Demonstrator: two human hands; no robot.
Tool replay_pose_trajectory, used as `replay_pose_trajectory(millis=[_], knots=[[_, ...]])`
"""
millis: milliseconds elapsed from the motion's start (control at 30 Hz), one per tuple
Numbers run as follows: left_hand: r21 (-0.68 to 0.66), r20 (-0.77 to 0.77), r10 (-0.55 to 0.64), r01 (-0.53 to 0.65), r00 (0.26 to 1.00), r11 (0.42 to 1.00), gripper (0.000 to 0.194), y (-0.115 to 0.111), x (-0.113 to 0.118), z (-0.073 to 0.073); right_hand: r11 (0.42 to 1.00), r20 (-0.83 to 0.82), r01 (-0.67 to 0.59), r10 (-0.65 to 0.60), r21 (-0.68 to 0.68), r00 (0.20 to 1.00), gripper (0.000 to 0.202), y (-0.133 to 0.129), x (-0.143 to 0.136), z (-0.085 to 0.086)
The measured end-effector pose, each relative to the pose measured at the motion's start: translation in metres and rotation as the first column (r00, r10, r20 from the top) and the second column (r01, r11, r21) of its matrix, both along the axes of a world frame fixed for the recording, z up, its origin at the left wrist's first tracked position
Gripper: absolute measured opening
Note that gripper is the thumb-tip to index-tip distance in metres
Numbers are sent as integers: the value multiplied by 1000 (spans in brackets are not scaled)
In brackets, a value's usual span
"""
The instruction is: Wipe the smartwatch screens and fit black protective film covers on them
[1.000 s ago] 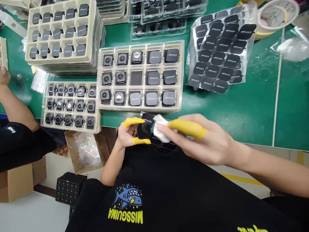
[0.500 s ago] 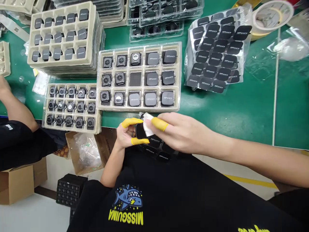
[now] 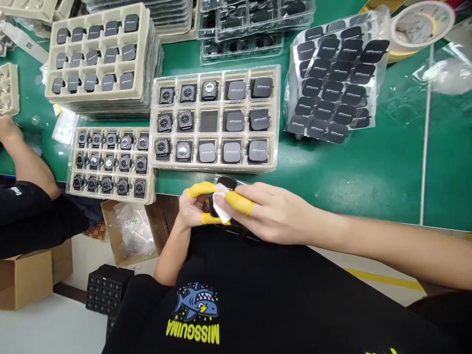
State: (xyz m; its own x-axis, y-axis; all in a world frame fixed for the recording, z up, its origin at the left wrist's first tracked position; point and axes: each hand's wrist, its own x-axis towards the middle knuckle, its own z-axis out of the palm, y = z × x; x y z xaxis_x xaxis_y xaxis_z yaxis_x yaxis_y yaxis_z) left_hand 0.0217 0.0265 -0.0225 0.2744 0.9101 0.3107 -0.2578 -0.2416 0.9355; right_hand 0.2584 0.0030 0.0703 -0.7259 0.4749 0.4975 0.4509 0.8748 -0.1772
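Observation:
My left hand [image 3: 193, 206], with yellow finger covers, grips a small black watch body [image 3: 212, 204] by its edges. My right hand [image 3: 271, 209], also with a yellow cover, pinches a folded white cloth [image 3: 222, 210] and presses it on the watch face, hiding most of it. Under and beside my hands lies a sheet of black stickers [image 3: 232, 232], partly covered. Just beyond, a beige tray [image 3: 215, 166] holds watch bodies and black square pieces; one middle compartment has only a dark pad in it.
A smaller watch tray [image 3: 110, 196] and a tall tray stack [image 3: 96, 98] stand left. Sticker sheets [image 3: 334, 93] and tape rolls [image 3: 422, 24] lie right. Clear trays [image 3: 241, 51] are at the back. Another person's arm [image 3: 29, 160] rests at the far left.
The white cloth and my right hand have moved slightly down and left over the watch face. My left hand keeps its hold. The view has shifted slightly.

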Motion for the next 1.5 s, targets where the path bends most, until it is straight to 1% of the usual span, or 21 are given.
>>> replay_pose_trajectory(millis=[67,133,200,267,367,433,500,567,633,700,767,867,933,1033,1100,1167,1233,1300,1367,1433,1500], knots=[[-31,18,21,-20,1000,999,77,-1,-2,0,997,-1,72,-72,13,997,38,3,9,0],[-68,32,14,-12,999,998,78,-1,-5,0,990,-41,137,-138,-15,990,45,2,19,3],[-76,40,13,-10,999,997,79,-2,-7,-1,988,-83,147,-151,-51,985,53,-2,24,9],[-73,27,18,-16,999,997,79,-3,-7,-2,993,-86,93,-98,-66,991,53,-8,22,14],[-68,-1,8,-8,1000,998,73,-3,-6,-2,996,-41,-7,3,-87,999,35,-15,7,17],[-45,-8,-21,20,1000,999,67,-3,-5,-2,994,-17,-48,47,-94,999,31,-14,-4,14],[-12,-13,-43,43,999,999,65,-3,-4,-2,996,2,-75,75,-55,997,34,-9,-12,10],[-2,-24,-38,38,999,999,69,-3,-4,-2,996,28,-81,80,22,996,32,-1,-15,7],[-16,-30,6,-7,1000,1000,75,-3,-6,-4,994,58,-49,43,100,997,29,7,-12,5],[-24,-35,62,-62,997,998,78,-2,-10,-4,992,77,9,-19,124,997,26,11,-4,5],[-8,-34,99,-99,994,995,79,-1,-15,-4,993,37,82,-85,87,996,31,10,6,6],[19,-17,88,-88,996,996,81,1,-18,-3,990,-57,139,-138,16,989,43,1,16,10],[29,9,56,-56,998,998,81,2,-17,-2,995,-77,101,-100,13,992,40,-7,16,14],[61,44,17,-20,999,998,71,4,-12,0,1000,-81,-1,-1,-15,997,32,-14,4,15],[86,49,-1,-4,999,996,62,3,-9,2,998,-84,-38,34,-43,996,30,-13,-6,12],[96,46,-14,10,999,995,61,3,-8,3,998,-72,-49,46,-39,996,31,-9,-13,7],[93,46,-9,5,999,996,68,2,-10,3,1000,-53,-22,22,-2,998,35,-2,-16,1],[74,42,21,-24,999,997,75,1,-13,4,997,-43,56,-54,56,998,45,3,-12,-3],[38,21,74,-75,997,996,78,1,-16,4,985,-56,144,-140,94,989,52,4,-3,-4],[14,-2,124,-124,992,992,79,0,-19,4,974,-71,214,-209,76,975,57,0,7,-1],[23,1,147,-147,989,989,79,1,-20,4,967,-69,255,-252,25,965,61,-6,16,4]])
